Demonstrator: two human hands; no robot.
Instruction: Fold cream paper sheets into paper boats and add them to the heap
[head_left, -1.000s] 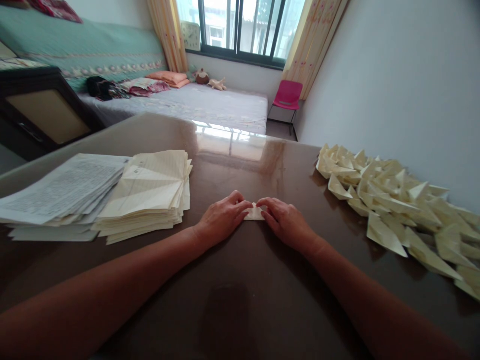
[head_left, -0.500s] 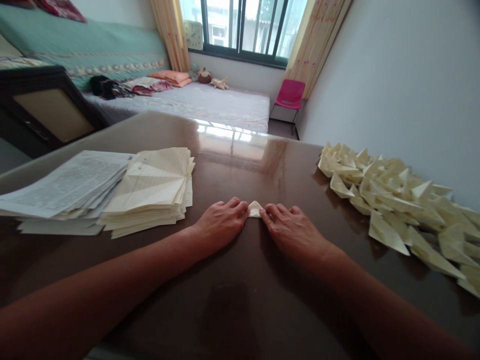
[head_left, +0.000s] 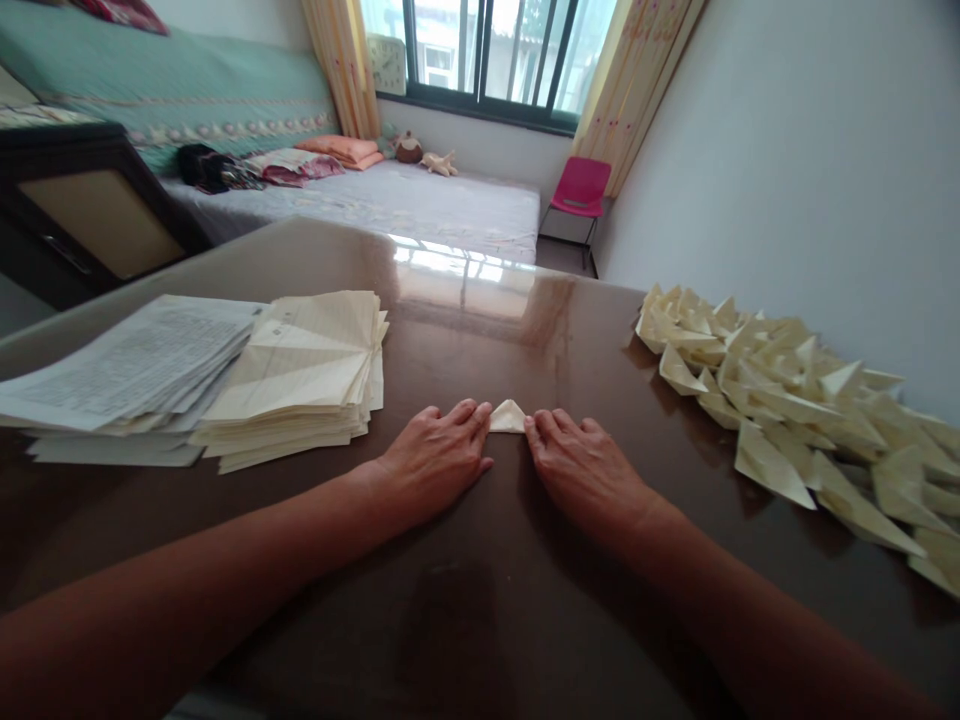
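Note:
A small folded piece of cream paper [head_left: 508, 416], shaped like a low triangle, lies on the brown tabletop between my hands. My left hand [head_left: 437, 455] rests at its left corner, fingertips on or against the paper and thumb apart below, off the paper. At the right corner, my right hand [head_left: 583, 462] has its fingers bent and close together on the paper; its thumb is mostly hidden. Part of each corner of the paper is covered by the fingers.
On the left are a stack of creased cream sheets [head_left: 311, 355] and a pile of printed white sheets [head_left: 135, 350]. Many folded paper boats [head_left: 795, 385] are heaped along the right side by the wall. Beyond the glossy table [head_left: 465, 330] stand a bed [head_left: 465, 205] and a pink chair [head_left: 579, 187].
My left hand has shifted slightly left, its thumb now showing apart from the fingers. More of the folded paper's left side is uncovered. My right hand has barely moved.

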